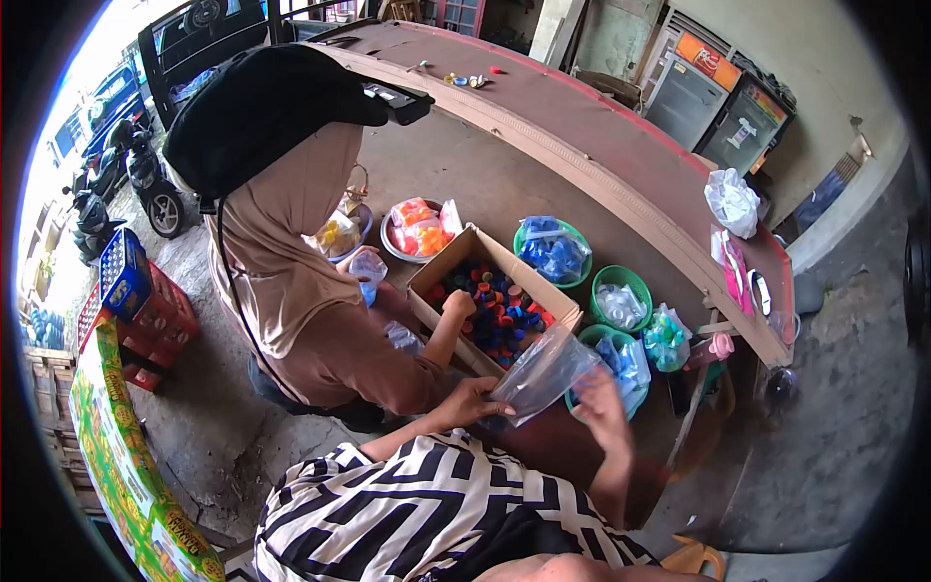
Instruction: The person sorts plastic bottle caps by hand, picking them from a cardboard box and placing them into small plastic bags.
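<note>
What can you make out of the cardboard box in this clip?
The cardboard box is plain brown, rectangular and open at the top, its walls upright. It holds many small caplike pieces, mostly blue, red, orange and dark ones, heaped unsorted. A co-worker's hand reaches in over the pieces. The clear plastic bag in the person's right hand hides its near corner, so contact there cannot be told. It sits between a bowl and green baskets.

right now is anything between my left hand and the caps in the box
Yes: the near wall of the cardboard box stands between your left hand and the caps. The co-worker's hand is also in there, over the caps.
</note>
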A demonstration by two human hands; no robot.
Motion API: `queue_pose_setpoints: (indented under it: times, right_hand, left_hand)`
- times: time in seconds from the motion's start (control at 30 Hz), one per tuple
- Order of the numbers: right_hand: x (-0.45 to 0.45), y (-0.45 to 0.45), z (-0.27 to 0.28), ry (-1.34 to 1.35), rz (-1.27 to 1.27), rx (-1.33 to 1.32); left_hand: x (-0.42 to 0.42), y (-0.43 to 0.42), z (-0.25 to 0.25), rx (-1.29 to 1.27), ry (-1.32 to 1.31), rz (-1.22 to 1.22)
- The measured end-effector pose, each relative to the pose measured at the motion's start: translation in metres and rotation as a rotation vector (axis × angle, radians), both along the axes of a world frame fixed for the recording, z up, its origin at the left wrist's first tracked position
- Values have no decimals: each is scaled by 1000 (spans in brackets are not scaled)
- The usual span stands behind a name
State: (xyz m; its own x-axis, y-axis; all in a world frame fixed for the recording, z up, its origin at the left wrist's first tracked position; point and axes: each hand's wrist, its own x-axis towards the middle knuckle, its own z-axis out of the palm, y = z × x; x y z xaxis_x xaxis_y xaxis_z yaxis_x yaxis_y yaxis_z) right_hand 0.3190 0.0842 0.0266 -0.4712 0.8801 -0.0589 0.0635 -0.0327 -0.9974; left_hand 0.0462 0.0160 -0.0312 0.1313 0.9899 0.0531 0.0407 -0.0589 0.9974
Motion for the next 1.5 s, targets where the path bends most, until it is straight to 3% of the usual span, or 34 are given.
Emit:
queue_pose_setpoints:
  times: [0.07,0.1,0.17,0.3,0.5,0.63,0.7,0.77,0.8,0.87,1.07,1.2,1.23,1.3,1.37,1.43,1.47,1.5]
  right_hand:
    - [-26,-13,-17,22,212,2]
    - [-38,-21,-22,134,211,-137]
    - [-40,-25,-60,117,101,-131]
    - [-40,-29,-29,-112,-92,-121]
    - [-17,-40,-23,-235,-189,251]
    - [-6,-61,-35,-310,-80,268]
    - [-6,-77,-54,-342,-27,93]
    - [-4,-98,-106,-250,-49,-61]
    - [-10,-107,-116,-362,-36,-88]
    - [-16,-121,-140,-476,-21,-129]
    - [-23,-138,-175,-356,-135,-236]
    - [-25,-123,-167,-530,-116,-413]
    - [-28,-122,-162,-575,-94,-470]
    - [-29,-126,-177,-556,-104,-471]
    - [-31,-131,-185,-534,-117,-472]
    - [-33,-140,-193,-692,-337,-103]
    - [-36,-139,-180,-692,-332,-106]
    - [-43,-131,-151,-787,-276,147]
  left_hand:
    - [4,3,-4,23,-53,-18]
    - [6,3,-4,42,-98,-34]
    - [7,4,-7,52,-146,-59]
    - [13,13,-28,-83,-124,-46]
    - [26,35,-16,79,-71,-108]
    - [25,28,-27,241,46,-297]
    - [19,14,-59,144,155,-399]
    - [10,-1,-141,209,260,-460]
    - [9,-5,-130,201,257,-473]
    - [7,-15,-92,-250,544,-473]
    - [0,-28,-120,-129,429,-376]
    - [0,-34,-125,-155,447,-315]
    - [2,-38,-125,-164,444,-314]
    - [5,-43,-125,-431,317,-237]
    - [2,-45,-122,-384,349,-256]
    - [0,-47,-125,-266,440,-279]
    - [-1,-49,-127,-263,427,-256]
    - [-1,-51,-130,-260,415,-233]
